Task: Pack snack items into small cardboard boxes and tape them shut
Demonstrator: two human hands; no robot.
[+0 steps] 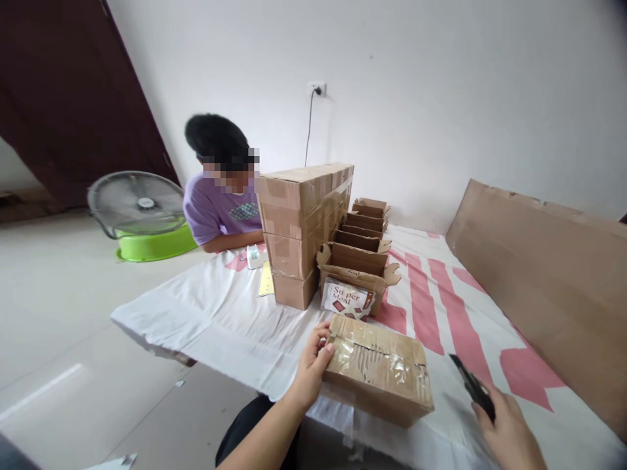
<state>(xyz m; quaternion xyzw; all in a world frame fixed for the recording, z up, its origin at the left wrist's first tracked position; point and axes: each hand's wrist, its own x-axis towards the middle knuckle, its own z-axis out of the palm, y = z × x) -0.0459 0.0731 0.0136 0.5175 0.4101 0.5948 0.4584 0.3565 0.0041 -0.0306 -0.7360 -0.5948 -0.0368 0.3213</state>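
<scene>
A taped cardboard box (377, 365) lies at the near edge of the cloth-covered table. My left hand (313, 362) grips its left end, thumb on the near side and fingers around the far corner. Clear, wrinkled tape covers its top, where a ragged seam runs lengthwise. To the right of the box, my right hand (509, 424) is closed around a dark utility knife (474, 388), apart from the box. The knife points up and to the left. Just behind the box stands an open carton with a "Su per Meal" label (347, 299).
Closed cardboard boxes (289, 241) are stacked left of a row of open cartons (360, 261). A large cardboard sheet (543, 274) leans along the right side. A person in a purple shirt (215, 209) leans on the table's far left. A fan (142, 202) stands beyond, on the floor.
</scene>
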